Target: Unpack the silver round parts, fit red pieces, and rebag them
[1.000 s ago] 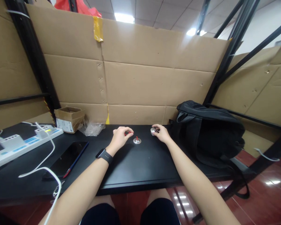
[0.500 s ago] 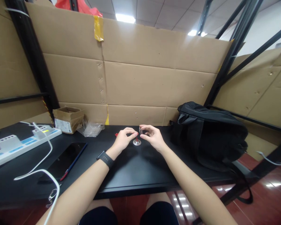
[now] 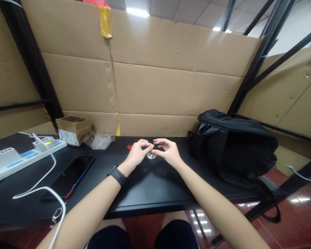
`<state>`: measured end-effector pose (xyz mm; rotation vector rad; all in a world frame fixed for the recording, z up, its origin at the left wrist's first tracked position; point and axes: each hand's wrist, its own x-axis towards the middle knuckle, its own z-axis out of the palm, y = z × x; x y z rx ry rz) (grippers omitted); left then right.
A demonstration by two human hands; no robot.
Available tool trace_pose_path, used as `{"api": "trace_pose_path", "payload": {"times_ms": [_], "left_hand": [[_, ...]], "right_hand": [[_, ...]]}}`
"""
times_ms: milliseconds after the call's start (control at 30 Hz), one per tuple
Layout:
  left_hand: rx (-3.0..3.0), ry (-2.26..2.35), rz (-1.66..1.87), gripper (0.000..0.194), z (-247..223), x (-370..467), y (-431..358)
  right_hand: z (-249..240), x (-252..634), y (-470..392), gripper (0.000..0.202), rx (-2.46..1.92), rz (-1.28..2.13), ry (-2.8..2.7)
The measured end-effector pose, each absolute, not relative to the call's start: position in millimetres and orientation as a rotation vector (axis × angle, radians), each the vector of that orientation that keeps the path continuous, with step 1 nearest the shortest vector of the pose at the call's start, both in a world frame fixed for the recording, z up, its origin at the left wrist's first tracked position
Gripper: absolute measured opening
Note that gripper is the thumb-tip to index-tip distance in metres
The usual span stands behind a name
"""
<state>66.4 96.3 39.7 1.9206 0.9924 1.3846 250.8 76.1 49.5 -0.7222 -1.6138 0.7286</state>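
A small round metal cymbal [image 3: 151, 156], silvery with a raised centre, is below my fingertips at the middle of the black tabletop. My left hand [image 3: 135, 153] is closed in a pinch just above it, on what appears to be its red cord; the fingers mostly hide the grip. Past that hand's knuckles, a bunch of red cord [image 3: 129, 147] lies on the table. Between thumb and fingers, my right hand [image 3: 171, 152] holds a second cymbal [image 3: 153, 145], turned edge-on. Both hands' fingertips nearly meet.
A black backpack [image 3: 235, 148] rests on the right. To the left lie a dark phone or tablet [image 3: 69, 174], a red-and-blue pen [image 3: 76, 185], a white power strip [image 3: 26, 162] and a white cable [image 3: 45, 176]. A small cardboard box [image 3: 74, 131] and clear plastic bag [image 3: 101, 141] stand behind.
My right hand has moved slightly left, bringing its cymbal close to my left fingertips. That cymbal has turned edge-on. The view has tilted slightly down.
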Motion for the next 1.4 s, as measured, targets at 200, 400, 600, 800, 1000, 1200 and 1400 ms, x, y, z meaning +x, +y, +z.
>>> {"api": "trace_pose_path", "payload": {"times_ms": [200,400,600,800,1000,1200,1400], "left_hand": [[1.908,0.995,1.361,0.021,38.9,66.3,97.0],[1.763,0.89,1.325,0.028,37.4,67.1,95.3],[1.666,0.889,1.341,0.028,36.6,68.9,95.3],[1.509,0.838,1.357,0.033,36.6,70.5,93.8],[1.482,0.806,1.326,0.035,37.5,69.7,93.9],[1.562,0.797,1.289,0.034,38.3,67.5,95.5],[1.68,0.787,1.3,0.028,38.2,66.5,95.3]], "right_hand": [[51.2,249.5,72.2,0.036,-0.727,0.785,-1.614],[49.2,249.4,74.9,0.036,-0.705,0.764,-1.65],[47.7,247.3,75.0,0.034,-0.737,0.752,-1.578],[46.7,243.8,70.4,0.039,-0.774,0.889,-1.508],[47.2,244.1,71.3,0.037,-0.798,0.842,-1.533],[44.7,246.0,73.0,0.038,-0.791,0.873,-1.532],[45.2,247.4,74.0,0.041,-0.781,0.895,-1.522]]}}
